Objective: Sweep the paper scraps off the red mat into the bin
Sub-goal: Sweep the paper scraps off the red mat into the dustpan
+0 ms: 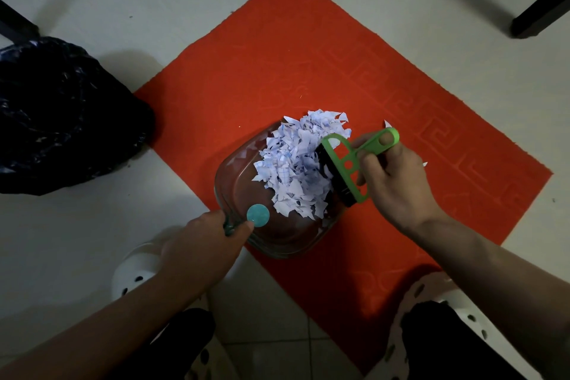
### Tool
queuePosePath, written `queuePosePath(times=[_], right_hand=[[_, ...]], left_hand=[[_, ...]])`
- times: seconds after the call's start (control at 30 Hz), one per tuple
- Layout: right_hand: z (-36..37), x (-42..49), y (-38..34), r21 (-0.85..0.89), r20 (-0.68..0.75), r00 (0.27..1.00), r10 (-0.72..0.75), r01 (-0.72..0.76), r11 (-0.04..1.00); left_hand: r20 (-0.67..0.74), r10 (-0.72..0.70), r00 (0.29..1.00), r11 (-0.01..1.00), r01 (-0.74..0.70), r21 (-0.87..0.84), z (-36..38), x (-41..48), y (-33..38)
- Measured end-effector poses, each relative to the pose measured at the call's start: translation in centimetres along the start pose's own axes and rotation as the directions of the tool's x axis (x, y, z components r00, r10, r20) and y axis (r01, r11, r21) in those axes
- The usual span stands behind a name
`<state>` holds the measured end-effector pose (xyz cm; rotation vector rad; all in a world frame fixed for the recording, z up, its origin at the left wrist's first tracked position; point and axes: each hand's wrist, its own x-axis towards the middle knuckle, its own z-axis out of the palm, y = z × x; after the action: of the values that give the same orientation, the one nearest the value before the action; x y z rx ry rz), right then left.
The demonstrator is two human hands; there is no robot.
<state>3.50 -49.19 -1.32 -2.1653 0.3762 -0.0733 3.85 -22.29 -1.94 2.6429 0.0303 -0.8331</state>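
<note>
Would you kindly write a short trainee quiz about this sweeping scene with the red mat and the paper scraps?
1. True or false: the right hand grips the green plastic brush.
2. Where does most of the pile of white paper scraps lie? A) on the clear plastic dustpan held by the left hand; B) on the tiled floor; C) on a chair.
3. Fill in: seen from the head camera, the black bin bag sits to the ____ of the red fabric mat.

Key: 1 true; 2 A; 3 left.
</note>
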Motion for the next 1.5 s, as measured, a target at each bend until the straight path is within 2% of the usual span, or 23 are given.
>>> queuePosePath(times=[0.17,0.43,0.57,0.67,0.8,0.9,1.0,1.23,1.5], right_hand=[[-1.0,0.1,0.3,-0.019,-0.01,1.0,0.025,-0.025,1.0],[-1.3,-0.6,1.5,0.005,-0.131,0.991,-0.028,0.029,1.0],[-1.4,-0.9,1.9,-0.051,-0.044,0.999,-0.026,0.024,0.998],[-1.4,-1.7,2.0,0.01,-0.111,0.992,-0.06,0.062,0.998],[-1.3,-2.2,2.5,-0.028,-0.024,0.998,-0.051,0.051,0.998],[-1.6,-2.3,2.8,-0.01,-0.093,0.992,-0.087,0.087,0.996],[-1.8,-2.3,2.9,-0.098,-0.009,0.994,-0.107,0.106,0.99],[-2.3,-2.5,3.2,-0.056,-0.098,0.988,-0.12,0.115,0.992],[-4.5,-2.1,5.4,-0.126,-0.273,0.962,0.012,-0.048,0.991]], left_hand=[[0.003,-0.004,1.0,1.0,0.004,-0.015,0.0,-0.1,0.2],[-0.002,-0.012,1.0,1.0,0.012,-0.02,0.1,-0.1,0.2],[0.0,-0.016,1.0,1.0,0.016,-0.027,0.0,-0.2,0.2],[0.009,-0.019,1.0,0.999,0.019,-0.03,-0.1,-0.2,0.4],[0.028,-0.019,0.999,0.999,0.021,-0.037,-0.2,-0.4,0.7],[0.049,-0.012,0.999,1.0,0.013,-0.023,-0.3,-0.3,0.7],[0.058,-0.017,0.998,1.0,0.018,-0.018,-0.3,-0.3,0.8],[0.04,-0.019,0.999,0.999,0.02,-0.033,-0.3,-0.4,0.9],[0.031,-0.017,0.999,0.999,0.018,-0.028,-0.2,-0.4,0.9]])
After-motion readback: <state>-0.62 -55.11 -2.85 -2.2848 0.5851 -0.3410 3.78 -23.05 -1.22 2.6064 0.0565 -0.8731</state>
